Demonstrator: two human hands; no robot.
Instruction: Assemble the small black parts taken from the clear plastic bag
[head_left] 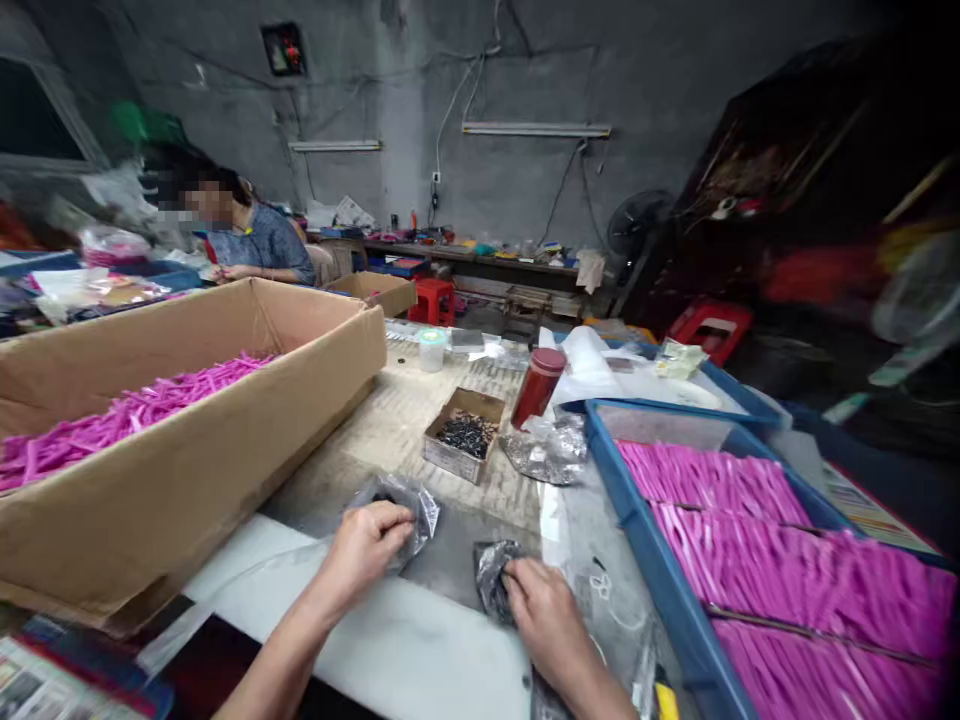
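My left hand is over a clear plastic bag with something dark in it. Its thumb and fingers are pinched together at the bag, and what lies between them is hidden. To the right, my right hand reaches to a crumpled plastic bag with dark contents. Those fingers are curled closed against it, their tips partly out of sight. Beyond both hands stands a small open box holding many small black and some brownish pieces.
A long cardboard box of pink strips stands left. On the right, a blue tray holds rows of pink strips. Behind are a reddish-brown canister, another plastic bag and a lidded tub. A person sits at back left.
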